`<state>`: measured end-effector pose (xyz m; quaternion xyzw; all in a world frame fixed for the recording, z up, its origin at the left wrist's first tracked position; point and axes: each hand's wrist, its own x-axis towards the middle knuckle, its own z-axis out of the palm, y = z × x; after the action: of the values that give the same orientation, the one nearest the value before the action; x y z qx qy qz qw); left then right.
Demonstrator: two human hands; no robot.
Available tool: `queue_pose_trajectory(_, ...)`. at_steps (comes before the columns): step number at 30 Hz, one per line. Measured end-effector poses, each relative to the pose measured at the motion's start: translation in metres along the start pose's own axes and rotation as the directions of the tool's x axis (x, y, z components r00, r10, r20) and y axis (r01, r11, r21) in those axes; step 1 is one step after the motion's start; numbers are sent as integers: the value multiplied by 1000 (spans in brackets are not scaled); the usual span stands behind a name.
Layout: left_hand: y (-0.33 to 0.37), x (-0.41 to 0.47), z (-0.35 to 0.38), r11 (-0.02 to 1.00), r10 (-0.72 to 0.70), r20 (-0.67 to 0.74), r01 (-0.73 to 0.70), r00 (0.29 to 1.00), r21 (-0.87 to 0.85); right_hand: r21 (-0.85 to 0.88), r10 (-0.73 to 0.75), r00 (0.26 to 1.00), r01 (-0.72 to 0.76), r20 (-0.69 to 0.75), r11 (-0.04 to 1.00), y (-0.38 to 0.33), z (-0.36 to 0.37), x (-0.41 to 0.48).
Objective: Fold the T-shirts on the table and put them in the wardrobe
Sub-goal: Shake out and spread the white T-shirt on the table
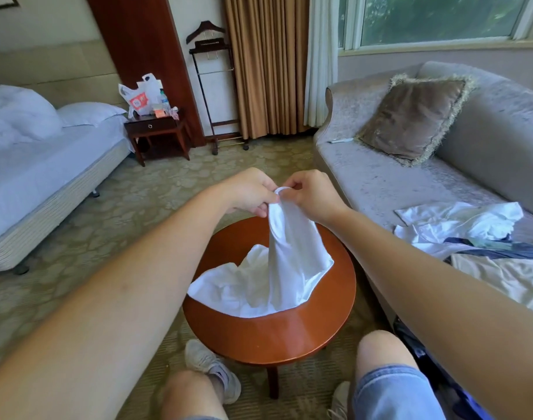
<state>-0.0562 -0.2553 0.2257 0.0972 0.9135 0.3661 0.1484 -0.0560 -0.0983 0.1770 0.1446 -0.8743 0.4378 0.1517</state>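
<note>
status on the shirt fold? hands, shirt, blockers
Left hand and right hand both pinch the white T-shirt at its top. Shirt hangs bunched, unfolded, lower part on the round table. No blockers seen.

Round, glossy reddish-brown wooden table [268,338]: one crumpled white T-shirt [259,286] lies on its top, with its far portion raised off the surface. Grey upholstered sofa [377,180], just beside the table: carries a brown fringed cushion [413,116] and a loose heap of white and dark blue garments [459,225].
</note>
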Motion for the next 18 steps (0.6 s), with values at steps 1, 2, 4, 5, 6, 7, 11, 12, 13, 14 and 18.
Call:
queue_pose_trajectory(1, -2, 3, 1, 1000, 3, -46, -3, 999, 1, 28, 12, 1000, -12, 17, 1000, 1, -1, 1)
queue_pose_trajectory(2, -4, 5, 1, 1000, 6, -93, -6, 996, 4, 56, 27, 998, -30, 48, 998, 2, -2, 1)
queue_pose_trajectory(4, -9, 6, 0, 1000, 14, -190, -12, 982, 12, 62, 64, 988, -73, 139, 995, 8, -5, 3)
queue_pose_trajectory(5, -12, 7, -2, 1000, 16, -235, -14, 972, 8, 28, 87, 979, -94, 185, 995, 12, -6, 3)
queue_pose_trajectory(6, -16, 7, -5, 1000, 15, -279, -15, 960, 0, -15, 116, 968, -116, 221, 993, 17, -8, 3)
queue_pose_trajectory(7, -20, 7, -8, 1000, 10, -324, -11, 946, -2, -45, 146, 958, -139, 246, 989, 22, -10, 2)
queue_pose_trajectory(11, -34, 3, -22, 999, -32, -479, 33, 877, -7, 4, 238, 914, -254, 328, 967, 36, -20, -2)
queue_pose_trajectory(12, -37, 2, -24, 999, -41, -499, 37, 866, -19, 5, 256, 905, -274, 339, 962, 37, -23, -3)
queue_pose_trajectory(13, -39, 1, -25, 999, -50, -512, 44, 857, -24, 1, 268, 903, -284, 335, 959, 37, -25, -3)
queue_pose_trajectory(14, -41, -1, -26, 998, -58, -522, 50, 851, -29, 3, 270, 907, -286, 322, 958, 36, -28, -3)
queue_pose_trajectory(18, -42, -13, -29, 998, -50, -553, 29, 832, -47, 139, 284, 938, -314, 201, 939, 23, -37, -2)
